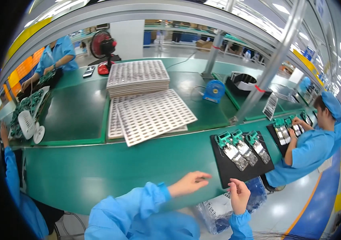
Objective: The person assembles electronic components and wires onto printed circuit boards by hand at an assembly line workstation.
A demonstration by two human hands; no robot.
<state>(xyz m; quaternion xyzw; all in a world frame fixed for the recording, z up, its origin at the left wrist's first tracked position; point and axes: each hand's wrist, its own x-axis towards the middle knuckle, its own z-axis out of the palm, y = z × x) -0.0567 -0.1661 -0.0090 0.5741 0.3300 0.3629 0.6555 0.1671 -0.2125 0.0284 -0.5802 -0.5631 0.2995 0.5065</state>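
Observation:
My left hand [190, 183] reaches over the front edge of the green bench, its fingers stretched out toward the right and nothing seen in them. Lower and further right, my right hand [239, 195] is raised with its fingers curled together; whatever they hold, if anything, is too small to tell. Just beyond both hands lies a black mat [234, 176]. On it rest three silver assemblies with green plastic frames at their far ends, among them a left one [235, 156] and a right one [261, 151]. Neither hand touches them.
White perforated trays [138, 76] are stacked across the bench, with a loose tray [156, 116] in front. A blue dispenser [214, 91] stands to their right. A plastic-lined basket [218, 210] sits below the bench edge. A co-worker [312, 136] handles similar assemblies at right; others sit at left.

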